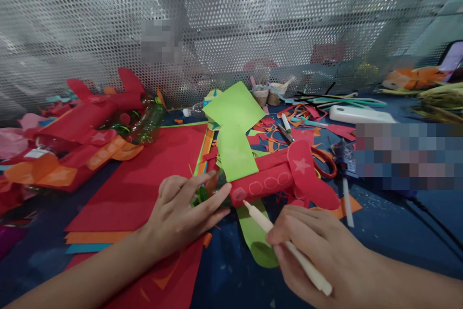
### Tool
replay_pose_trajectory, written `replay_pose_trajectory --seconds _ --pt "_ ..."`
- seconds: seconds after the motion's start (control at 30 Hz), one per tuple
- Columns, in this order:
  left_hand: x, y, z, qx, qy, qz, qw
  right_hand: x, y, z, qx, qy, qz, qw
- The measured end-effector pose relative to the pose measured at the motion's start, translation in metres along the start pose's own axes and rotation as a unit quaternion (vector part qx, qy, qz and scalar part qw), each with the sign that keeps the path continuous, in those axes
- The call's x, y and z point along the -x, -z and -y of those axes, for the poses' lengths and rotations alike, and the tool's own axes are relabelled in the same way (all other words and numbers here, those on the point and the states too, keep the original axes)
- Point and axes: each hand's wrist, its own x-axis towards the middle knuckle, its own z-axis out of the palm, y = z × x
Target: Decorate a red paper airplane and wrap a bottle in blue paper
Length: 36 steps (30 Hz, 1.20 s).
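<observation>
In front of me lies a toy plane (261, 184), a plastic bottle wrapped in red paper with a row of round outlines along its side. It has light green paper wings (237, 152) and a red tail (307, 171) with a pale star. My left hand (184, 208) steadies its bottle end, fingers stretched around the green plastic, part of which they hide. My right hand (311, 246) is closed around a white marker pen (261, 217). The pen's tip touches or nearly touches the red paper at the outline nearest my left fingers.
Red paper sheets (152, 169) lie at left over orange and blue ones. Finished-looking red bottle planes (94, 121) stand behind them. Paper scraps, red-handled scissors (327, 167) and a glue gun (345, 159) with a cord are at right. A perforated metal screen (231, 24) rises at the back.
</observation>
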Motion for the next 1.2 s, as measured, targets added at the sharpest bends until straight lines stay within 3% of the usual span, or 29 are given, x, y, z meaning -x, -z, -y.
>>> replay_pose_trajectory --seconds 0.2,0.6,1.2 --pt "-0.001 0.001 -0.001 0.009 -0.001 0.002 1.0 0.004 0.004 0.003 0.005 0.014 -0.001 1.0" --pt "0.003 0.0 0.001 0.013 -0.003 0.003 1.0 0.001 0.008 -0.002 0.11 0.047 -0.067 0.991" --pt "0.007 -0.004 0.001 0.022 0.008 0.003 1.0 -0.003 0.004 -0.006 0.067 0.028 -0.026 0.997"
